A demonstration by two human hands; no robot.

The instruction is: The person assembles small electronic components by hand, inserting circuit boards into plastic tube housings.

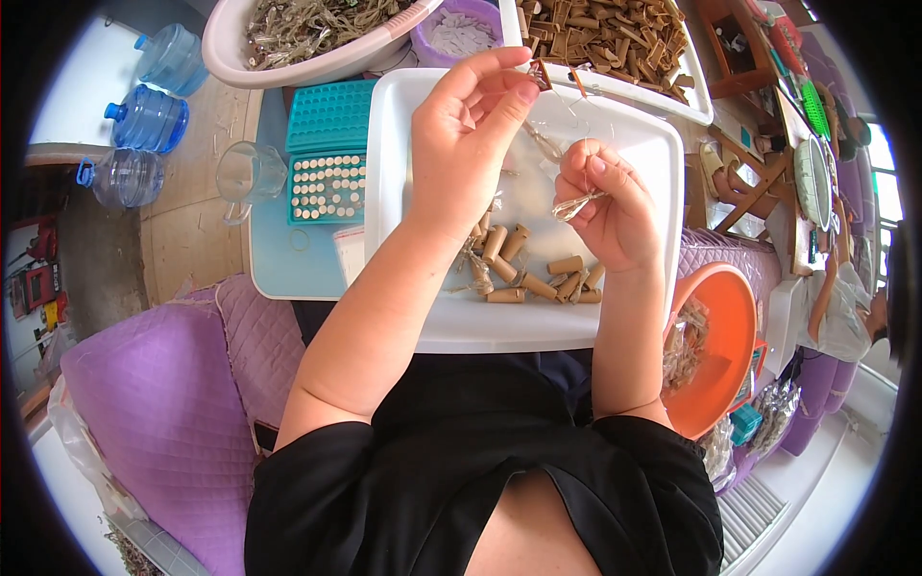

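Observation:
My left hand [471, 134] is raised over the far part of a white tray [528, 331], pinching a small brown open-ended piece [540, 75] between thumb and fingers. Thin pale strands hang from near that piece toward my right hand [610, 202]. The right fingers are closed around a small looped bundle of thin strands [576, 204]; whether it is wire or thread I cannot tell. Below the hands, several small brown tubes [495, 243] lie loose in the tray, some with strands tangled among them.
Left of the tray sit an open teal case of small white round pieces [328, 187] and a clear jug [250, 173]. Beyond stand a pink basin of tangled strands [331, 34] and a white bin of brown pieces [605, 38]. An orange basin [720, 355] is at right.

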